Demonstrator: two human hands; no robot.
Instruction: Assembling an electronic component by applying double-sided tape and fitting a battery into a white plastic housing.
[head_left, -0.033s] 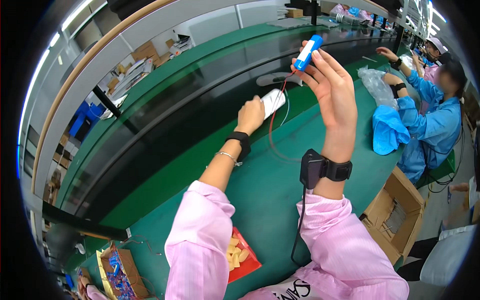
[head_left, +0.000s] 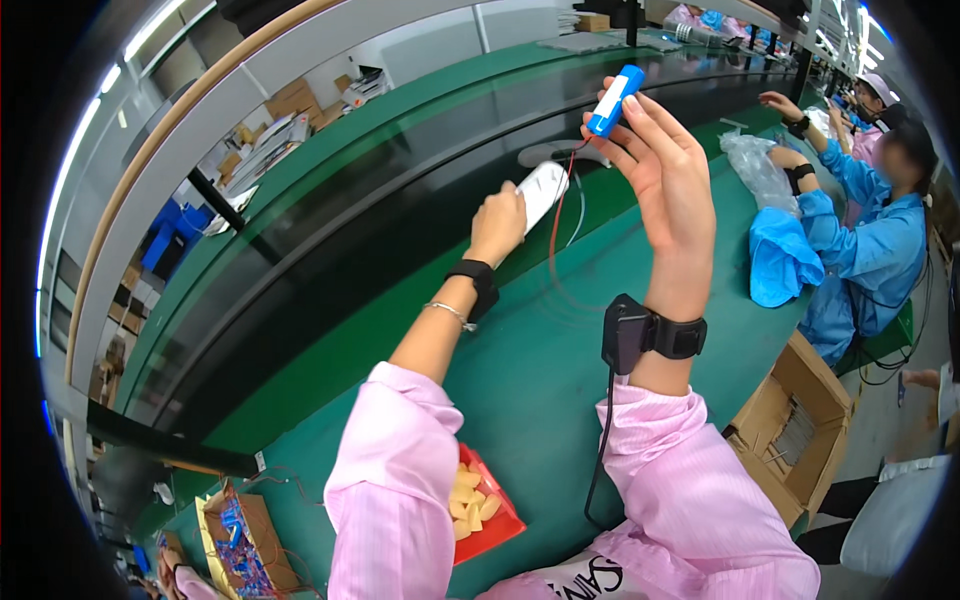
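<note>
Right hand [head_left: 665, 170] pinches blue cylindrical battery cell [head_left: 614, 100] aloft, its red lead [head_left: 556, 215] trailing down for slack. Left hand [head_left: 497, 222] grips white housing [head_left: 541, 192] above green surface [head_left: 520, 380].

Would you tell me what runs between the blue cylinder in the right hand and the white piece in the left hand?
In the head view, thin red wire hangs between the blue cylinder and the white piece, above the green table.

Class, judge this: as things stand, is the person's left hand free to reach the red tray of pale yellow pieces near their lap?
Probably not: the left hand already grips a white flat casing, though nothing blocks the red tray.
</note>
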